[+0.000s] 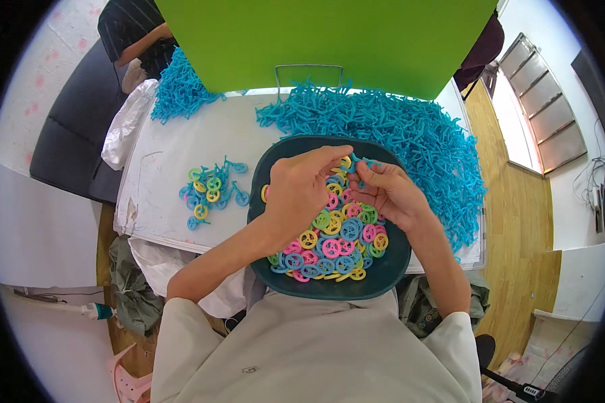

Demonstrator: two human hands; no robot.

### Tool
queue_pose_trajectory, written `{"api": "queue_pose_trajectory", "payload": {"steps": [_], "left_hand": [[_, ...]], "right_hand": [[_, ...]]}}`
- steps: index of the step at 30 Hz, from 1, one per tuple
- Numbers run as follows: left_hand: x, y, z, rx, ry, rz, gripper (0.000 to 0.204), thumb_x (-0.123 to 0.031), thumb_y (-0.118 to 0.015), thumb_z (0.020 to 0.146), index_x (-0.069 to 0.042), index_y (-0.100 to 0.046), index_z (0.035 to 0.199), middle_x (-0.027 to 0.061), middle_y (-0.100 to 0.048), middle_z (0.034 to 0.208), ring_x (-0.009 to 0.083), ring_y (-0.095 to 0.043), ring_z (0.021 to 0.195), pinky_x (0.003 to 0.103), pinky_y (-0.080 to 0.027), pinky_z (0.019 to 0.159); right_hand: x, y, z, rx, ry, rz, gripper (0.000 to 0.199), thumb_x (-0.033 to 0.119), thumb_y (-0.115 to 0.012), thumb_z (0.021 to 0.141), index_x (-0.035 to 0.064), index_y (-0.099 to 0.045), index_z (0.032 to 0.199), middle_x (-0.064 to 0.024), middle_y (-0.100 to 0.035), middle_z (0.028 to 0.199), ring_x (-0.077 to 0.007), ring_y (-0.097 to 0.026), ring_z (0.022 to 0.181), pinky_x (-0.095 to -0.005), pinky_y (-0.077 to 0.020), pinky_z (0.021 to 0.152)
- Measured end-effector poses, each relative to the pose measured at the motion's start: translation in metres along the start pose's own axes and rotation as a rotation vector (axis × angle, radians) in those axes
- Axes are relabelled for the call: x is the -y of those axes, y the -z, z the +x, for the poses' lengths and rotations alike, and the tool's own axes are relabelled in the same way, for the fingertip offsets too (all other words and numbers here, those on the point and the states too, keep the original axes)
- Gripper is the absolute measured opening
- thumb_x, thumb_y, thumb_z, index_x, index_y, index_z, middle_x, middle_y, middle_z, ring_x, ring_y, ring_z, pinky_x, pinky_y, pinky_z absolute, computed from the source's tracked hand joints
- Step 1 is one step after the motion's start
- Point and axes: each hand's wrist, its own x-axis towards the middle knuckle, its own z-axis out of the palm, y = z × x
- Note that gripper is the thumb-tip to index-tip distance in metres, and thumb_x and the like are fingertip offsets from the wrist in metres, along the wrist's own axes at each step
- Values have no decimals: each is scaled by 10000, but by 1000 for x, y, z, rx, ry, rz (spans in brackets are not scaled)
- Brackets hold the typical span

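Both my hands meet over the far part of a dark green basin [400, 269] at my lap, filled with small plastic wheels [331, 248] in pink, yellow, blue and green. My left hand [301, 185] is closed, its fingertips at a small yellow wheel [345, 162]. Between the thumb and fingers of my right hand [393, 195] is a small blue plastic frame [366, 162], touching or very near that wheel. My fingers partly hide where the two pieces meet. On the table to the left lies a pile of blue frames with coloured wheels [213, 191].
A large heap of blue frames [396, 127] covers the table's far right; a smaller heap [180, 87] lies far left. A green board [329, 40] stands across the white table [154, 181]. Beyond it, another person's arm [144, 46] shows. A pink stool [131, 383] is lower left.
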Motion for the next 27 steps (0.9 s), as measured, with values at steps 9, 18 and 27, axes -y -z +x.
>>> {"api": "queue_pose_trajectory", "payload": {"steps": [9, 18, 27], "left_hand": [[-10, -3, 1, 36, 145, 55, 235, -8, -536, 904, -12, -648, 1111, 154, -700, 859, 216, -707, 741, 283, -524, 598], [6, 10, 8, 190, 457, -528, 219, -74, -520, 958, 35, -624, 1117, 97, -666, 1046, 166, -680, 789, 272, -571, 702], [1, -6, 3, 32, -15, -53, 202, -64, -632, 869, -41, -653, 1069, 139, -689, 922, 225, -693, 780, 275, -541, 655]], "right_hand": [[-10, -17, 3, -199, 129, -44, 187, 163, -608, 930, 16, -623, 1044, -81, -659, 976, -155, -662, 888, -294, -567, 789], [-6, -21, -4, -260, 594, -798, 205, 121, -655, 893, -28, -634, 1032, -103, -681, 921, -127, -665, 828, -235, -538, 715], [5, -26, 4, -186, 354, -101, 344, 178, -523, 972, 2, -474, 1263, -110, -629, 1068, -184, -638, 971, -309, -515, 868]]}}
